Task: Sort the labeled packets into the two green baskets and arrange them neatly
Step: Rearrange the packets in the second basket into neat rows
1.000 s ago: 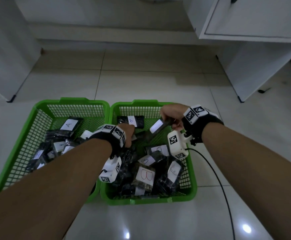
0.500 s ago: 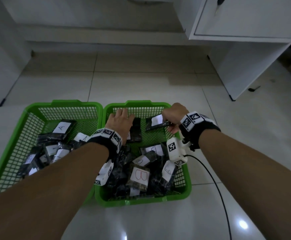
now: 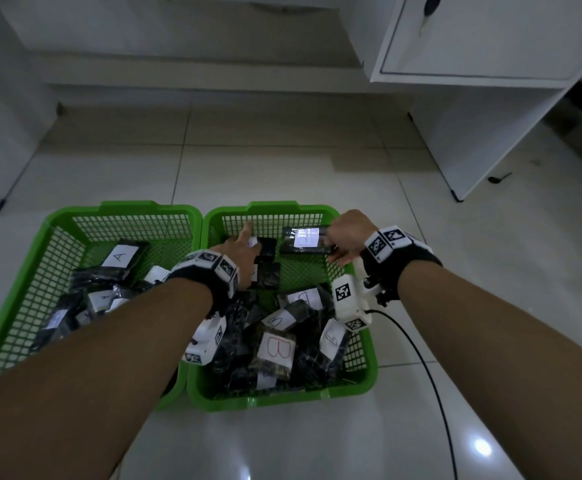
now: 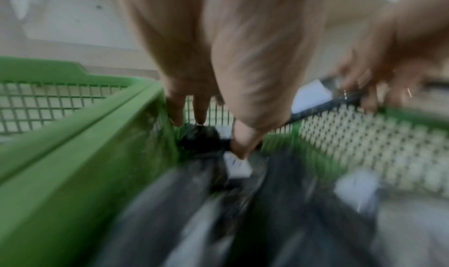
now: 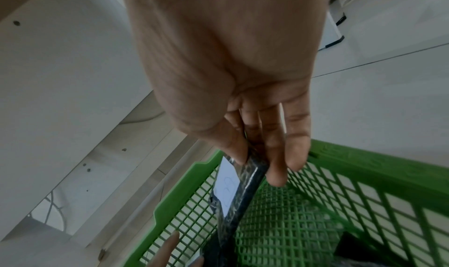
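Two green mesh baskets stand side by side on the floor: the left basket [image 3: 75, 216] holds black packets labeled A [image 3: 120, 257], the right basket [image 3: 365, 372] holds several packets labeled B [image 3: 277, 348]. My right hand [image 3: 346, 237] pinches a black packet with a white label [image 3: 305, 239] by its right end, level above the right basket's far part; thumb and fingers [image 5: 274, 156] clamp that packet [image 5: 237, 198]. My left hand [image 3: 244, 251] lies with straight fingers on a black packet [image 3: 267, 245] at the far left of the right basket, fingertips [image 4: 240, 148] touching it.
The baskets sit on glossy white floor tiles. A white cabinet [image 3: 483, 64] stands at the back right, a white wall panel at the left. A black cable [image 3: 421, 362] runs from my right wrist camera down over the floor at the right.
My right hand has carried its labeled packet further back and turned it level. My left hand has reached forward onto the packet at the right basket's far left and its fingers have straightened.
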